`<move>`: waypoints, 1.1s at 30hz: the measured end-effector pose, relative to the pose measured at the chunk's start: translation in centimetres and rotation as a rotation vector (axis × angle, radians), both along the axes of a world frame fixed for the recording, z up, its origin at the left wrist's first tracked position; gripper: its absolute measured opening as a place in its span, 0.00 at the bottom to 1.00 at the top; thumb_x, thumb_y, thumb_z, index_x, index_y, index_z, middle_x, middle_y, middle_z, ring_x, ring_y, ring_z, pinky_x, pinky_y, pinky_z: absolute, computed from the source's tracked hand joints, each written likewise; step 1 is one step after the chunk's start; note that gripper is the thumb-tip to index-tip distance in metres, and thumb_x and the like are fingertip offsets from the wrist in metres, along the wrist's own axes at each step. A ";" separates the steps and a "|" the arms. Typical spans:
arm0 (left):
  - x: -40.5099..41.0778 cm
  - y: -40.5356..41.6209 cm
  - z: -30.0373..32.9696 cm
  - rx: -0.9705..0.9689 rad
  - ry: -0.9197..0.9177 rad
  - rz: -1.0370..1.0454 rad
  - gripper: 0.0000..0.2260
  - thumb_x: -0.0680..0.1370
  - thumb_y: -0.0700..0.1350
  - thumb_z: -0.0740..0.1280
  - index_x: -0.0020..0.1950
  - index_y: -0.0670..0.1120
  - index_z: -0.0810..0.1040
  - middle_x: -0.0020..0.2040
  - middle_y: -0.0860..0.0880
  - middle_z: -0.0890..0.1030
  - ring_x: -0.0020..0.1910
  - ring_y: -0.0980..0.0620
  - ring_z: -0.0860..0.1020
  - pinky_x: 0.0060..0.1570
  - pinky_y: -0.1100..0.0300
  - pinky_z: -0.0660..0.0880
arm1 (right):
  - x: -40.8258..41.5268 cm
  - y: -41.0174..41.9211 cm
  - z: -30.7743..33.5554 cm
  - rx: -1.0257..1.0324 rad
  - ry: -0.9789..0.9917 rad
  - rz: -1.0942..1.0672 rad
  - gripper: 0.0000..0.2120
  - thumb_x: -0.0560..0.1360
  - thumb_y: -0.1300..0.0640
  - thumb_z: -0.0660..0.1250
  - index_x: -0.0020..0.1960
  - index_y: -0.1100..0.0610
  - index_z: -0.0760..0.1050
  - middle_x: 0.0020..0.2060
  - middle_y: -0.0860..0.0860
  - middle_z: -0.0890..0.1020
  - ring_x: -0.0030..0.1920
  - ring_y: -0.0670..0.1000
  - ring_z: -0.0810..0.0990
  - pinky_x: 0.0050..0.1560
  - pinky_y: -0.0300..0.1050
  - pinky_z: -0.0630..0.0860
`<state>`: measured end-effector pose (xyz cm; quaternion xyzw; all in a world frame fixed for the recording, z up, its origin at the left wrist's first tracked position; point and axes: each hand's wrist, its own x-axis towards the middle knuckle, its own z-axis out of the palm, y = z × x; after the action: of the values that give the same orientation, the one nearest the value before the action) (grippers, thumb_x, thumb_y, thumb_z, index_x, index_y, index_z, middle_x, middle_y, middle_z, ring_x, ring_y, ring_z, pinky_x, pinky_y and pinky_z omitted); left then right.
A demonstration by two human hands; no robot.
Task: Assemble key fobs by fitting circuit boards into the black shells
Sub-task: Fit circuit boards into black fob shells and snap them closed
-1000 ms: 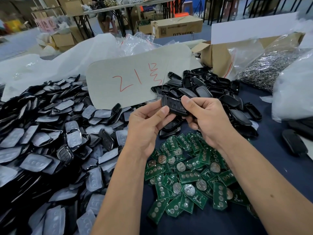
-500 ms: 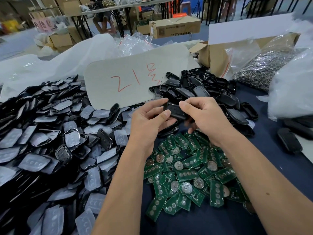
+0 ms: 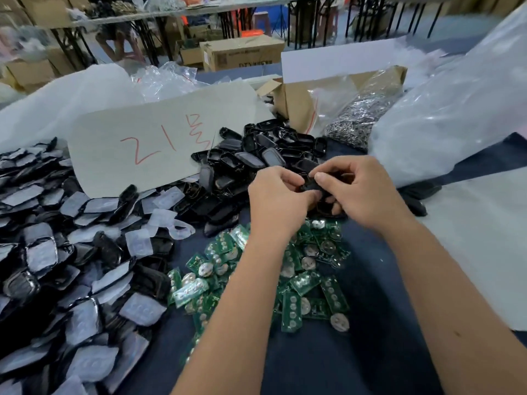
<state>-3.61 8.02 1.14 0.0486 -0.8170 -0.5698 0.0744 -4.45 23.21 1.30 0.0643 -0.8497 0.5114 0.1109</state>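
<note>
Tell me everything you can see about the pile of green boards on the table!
The pile of green boards is a loose heap of small rectangular circuit boards, lying flat and tilted over one another on the dark blue table cover. Many carry round silvery discs, and some show rows of pale round pads. The heap sits right below both forearms, between the black shells behind it and the film-covered parts to the left. Neither hand touches it.
</note>
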 end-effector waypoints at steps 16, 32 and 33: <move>1.3 8.3 -0.4 -0.311 0.024 -0.136 0.03 0.75 0.43 0.74 0.45 0.44 0.86 0.44 0.45 0.85 0.48 0.44 0.82 0.49 0.54 0.79 | 0.7 6.1 -0.3 0.423 -0.017 -0.465 0.08 0.71 0.54 0.77 0.49 0.50 0.85 0.44 0.49 0.85 0.49 0.54 0.83 0.52 0.47 0.78; 0.2 -0.6 -1.3 0.069 -0.056 0.180 0.02 0.79 0.41 0.70 0.49 0.48 0.80 0.46 0.49 0.84 0.36 0.54 0.86 0.48 0.49 0.84 | -1.8 -3.7 -0.8 0.278 -0.124 -0.287 0.08 0.73 0.55 0.78 0.46 0.60 0.86 0.41 0.55 0.86 0.47 0.56 0.85 0.49 0.49 0.83; 0.2 -0.9 -1.3 0.097 -0.054 0.174 0.01 0.80 0.43 0.70 0.49 0.48 0.80 0.45 0.49 0.85 0.35 0.53 0.86 0.48 0.48 0.85 | -1.6 -4.0 -0.6 0.231 -0.100 -0.275 0.06 0.73 0.55 0.78 0.47 0.57 0.86 0.40 0.51 0.85 0.45 0.52 0.85 0.48 0.45 0.82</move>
<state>-3.36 7.09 -0.15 0.1382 -0.7829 -0.5985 0.0990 -6.05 19.19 0.74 -0.0657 -0.9079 0.3931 0.1295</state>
